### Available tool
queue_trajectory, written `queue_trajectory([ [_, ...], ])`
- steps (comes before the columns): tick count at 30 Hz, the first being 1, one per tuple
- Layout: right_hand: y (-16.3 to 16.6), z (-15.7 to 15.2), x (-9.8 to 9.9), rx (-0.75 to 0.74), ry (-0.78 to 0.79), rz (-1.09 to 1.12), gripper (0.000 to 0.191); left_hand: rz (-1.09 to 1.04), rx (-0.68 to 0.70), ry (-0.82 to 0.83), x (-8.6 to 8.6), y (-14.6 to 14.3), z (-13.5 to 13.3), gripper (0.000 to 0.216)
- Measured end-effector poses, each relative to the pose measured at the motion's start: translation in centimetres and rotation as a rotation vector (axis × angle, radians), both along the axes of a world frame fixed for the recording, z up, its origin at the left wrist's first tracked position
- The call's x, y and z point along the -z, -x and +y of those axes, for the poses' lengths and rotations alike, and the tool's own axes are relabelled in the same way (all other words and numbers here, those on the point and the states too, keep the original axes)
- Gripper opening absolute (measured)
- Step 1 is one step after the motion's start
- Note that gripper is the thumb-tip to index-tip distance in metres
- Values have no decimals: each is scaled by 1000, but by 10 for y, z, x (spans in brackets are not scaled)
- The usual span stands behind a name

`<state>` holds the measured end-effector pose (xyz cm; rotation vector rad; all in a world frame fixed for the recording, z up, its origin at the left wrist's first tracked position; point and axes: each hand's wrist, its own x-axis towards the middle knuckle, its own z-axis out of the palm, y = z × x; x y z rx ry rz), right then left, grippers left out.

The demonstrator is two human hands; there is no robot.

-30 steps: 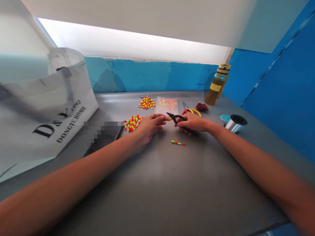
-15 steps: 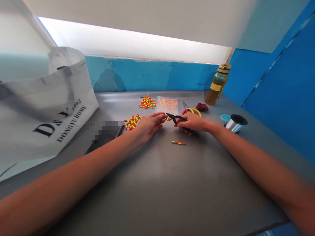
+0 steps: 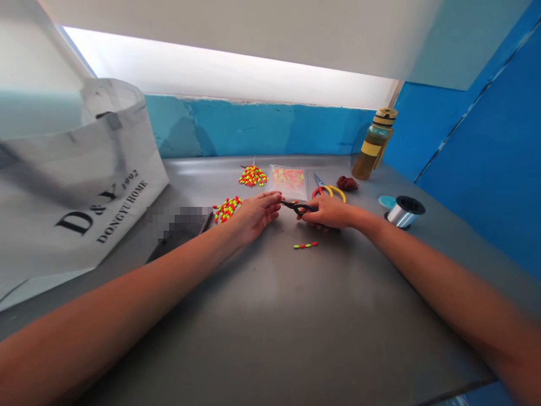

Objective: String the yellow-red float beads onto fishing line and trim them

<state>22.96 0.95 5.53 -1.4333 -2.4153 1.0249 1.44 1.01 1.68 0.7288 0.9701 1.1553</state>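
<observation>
One grey table (image 3: 262,316) on my feed, left hand (image 3: 256,215) closed in a fingertip pinch, right hand (image 3: 324,212) wrapped round black pliers (image 3: 291,206) lying pretty much sideways, nose aimed left at what looks to me like a red bead (image 3: 283,197) in that pinch, can't tell if they're touching.

White bag (image 3: 127,206) lettered DONGYU HOME stood at left, bottle (image 3: 371,149) with yellow band and amber liquid stood at far right, dark red bundle (image 3: 347,184) lay near it, blue wall (image 3: 253,131) rose behind.
</observation>
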Motion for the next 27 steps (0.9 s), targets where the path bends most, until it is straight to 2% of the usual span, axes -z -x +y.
queue_trajectory([
  [27,0,0,0,11,8,25,18,11,24,-5,-5,-1,-4,5],
])
